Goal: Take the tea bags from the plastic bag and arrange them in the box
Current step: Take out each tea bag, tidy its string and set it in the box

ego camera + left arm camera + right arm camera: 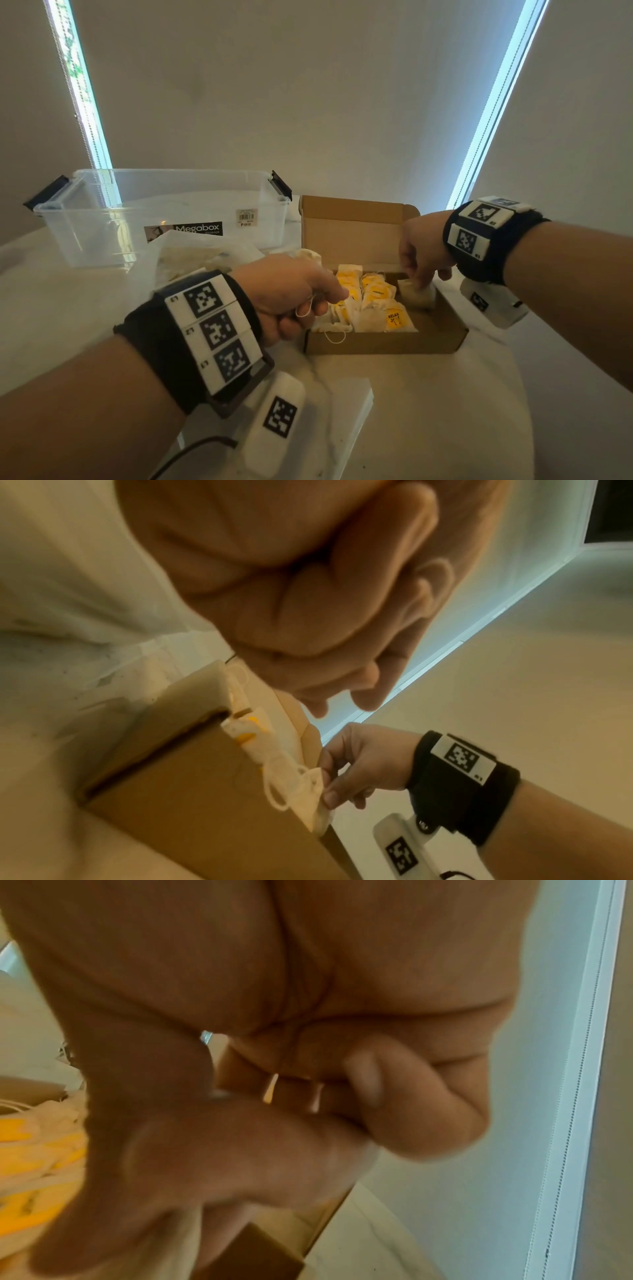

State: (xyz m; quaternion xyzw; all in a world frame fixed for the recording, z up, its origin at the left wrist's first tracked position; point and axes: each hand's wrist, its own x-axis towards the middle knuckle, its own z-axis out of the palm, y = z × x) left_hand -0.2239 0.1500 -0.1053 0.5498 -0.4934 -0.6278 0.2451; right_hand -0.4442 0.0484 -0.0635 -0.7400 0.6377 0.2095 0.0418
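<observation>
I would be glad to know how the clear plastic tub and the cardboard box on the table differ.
The clear plastic tub is see-through with dark clips at its rim; the cardboard box is brown and opaque. No tea bags show in the tub, while tea bags fill much of the box. The tub stands taller; the box is shallow, its lid flap raised. Both are open on top.
</observation>
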